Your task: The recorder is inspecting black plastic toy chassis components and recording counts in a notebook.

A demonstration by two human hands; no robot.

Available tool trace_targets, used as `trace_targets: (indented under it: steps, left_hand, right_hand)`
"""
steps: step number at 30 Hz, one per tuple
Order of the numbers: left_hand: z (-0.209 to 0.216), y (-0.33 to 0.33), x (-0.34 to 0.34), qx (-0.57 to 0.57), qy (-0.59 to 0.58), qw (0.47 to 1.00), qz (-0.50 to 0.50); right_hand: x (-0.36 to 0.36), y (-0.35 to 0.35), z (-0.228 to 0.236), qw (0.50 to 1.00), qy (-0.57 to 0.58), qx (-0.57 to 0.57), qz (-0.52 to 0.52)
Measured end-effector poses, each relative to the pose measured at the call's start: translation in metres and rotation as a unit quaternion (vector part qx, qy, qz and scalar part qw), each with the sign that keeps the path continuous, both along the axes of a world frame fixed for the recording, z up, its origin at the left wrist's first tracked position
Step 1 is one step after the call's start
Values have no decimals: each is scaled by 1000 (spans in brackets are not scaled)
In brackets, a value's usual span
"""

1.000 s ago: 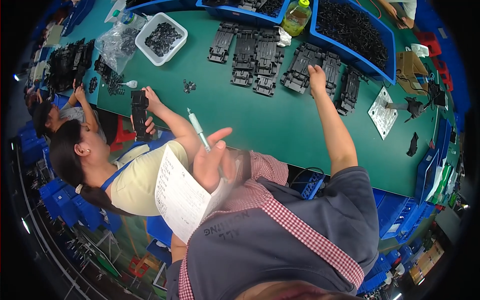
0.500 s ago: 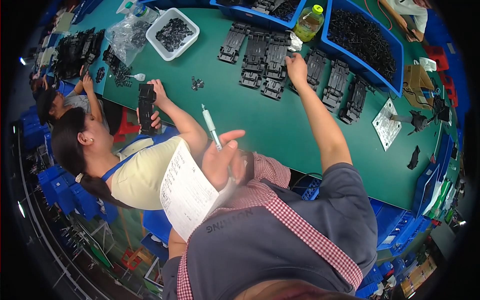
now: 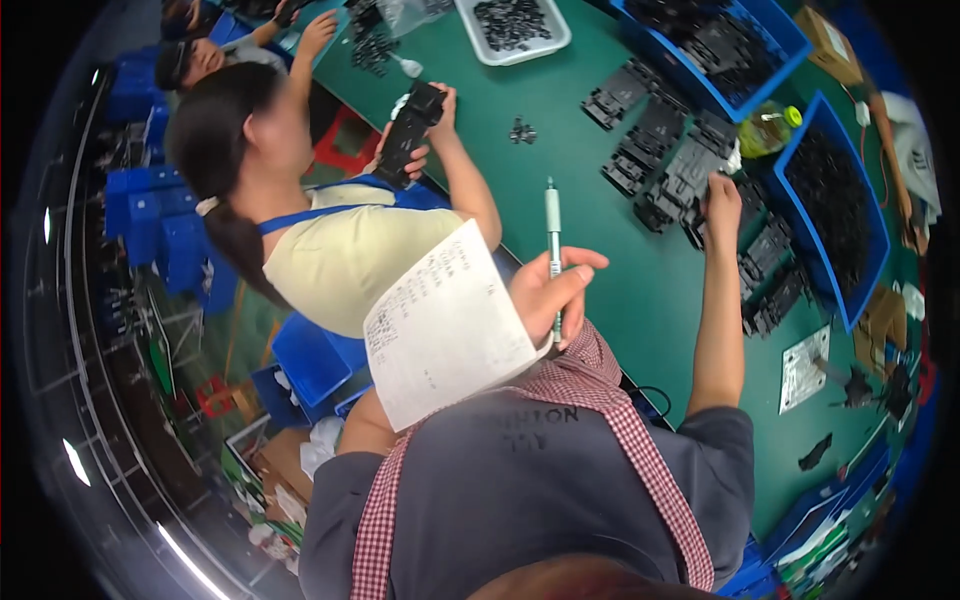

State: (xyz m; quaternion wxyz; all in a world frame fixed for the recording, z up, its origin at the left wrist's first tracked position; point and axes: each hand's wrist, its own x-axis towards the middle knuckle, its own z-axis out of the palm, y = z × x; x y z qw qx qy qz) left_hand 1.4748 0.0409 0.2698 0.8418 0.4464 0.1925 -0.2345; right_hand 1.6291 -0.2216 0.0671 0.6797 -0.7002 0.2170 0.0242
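Note:
My left hand [image 3: 556, 298] is closed around a pale pen [image 3: 553, 225] that points away from me, and it also holds a white sheet of paper [image 3: 450, 335] with handwriting on it. Stretched out over the table, my right hand [image 3: 722, 212] has its fingers curled in at the edge of a black plastic chassis part [image 3: 690, 178]. Whether the fingertips pinch that part or something small is hidden. More black chassis parts [image 3: 645, 145] lie in a row on both sides of this hand.
Blue bins [image 3: 850, 300] of black parts and a bottle with a yellow-green cap [image 3: 768, 130] stand behind the row. A white tub [image 3: 565, 40] holds small black pieces. At left a co-worker [image 3: 350, 250] holds a black part [image 3: 408, 140]. A metal plate [image 3: 803, 370] lies right.
The whole view has swung, so the table and co-worker sit further right in it. My left hand still holds pen and paper, the pen now more upright. My right hand stays at the row.

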Motion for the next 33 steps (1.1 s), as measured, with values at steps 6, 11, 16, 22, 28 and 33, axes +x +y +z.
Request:
trace_targets:
  steps: [6, 11, 16, 22, 28, 33]
  left_hand:
    - [0, -8, 0, 13, 6, 1000, 20]
    - [5, -7, -5, 8, 1, 1000, 27]
    - [7, -6, -9, 1, 37, 997, 68]
    - [9, -1, -8, -2, 32, 991, 129]
    - [6, 0, -9, -13, 41, 991, 124]
    - [6, -1, -9, -6, 42, 995, 95]
  right_hand:
    - [-70, 58, 115, 956, 52, 281, 67]
    - [-86, 101, 159, 952, 36, 291, 90]
    - [-94, 102, 157, 931, 23, 347, 110]
    - [-93, 117, 157, 961, 62, 269, 37]
    - [-96, 113, 167, 937, 44, 311, 154]
    - [-99, 113, 172, 944, 56, 293, 139]
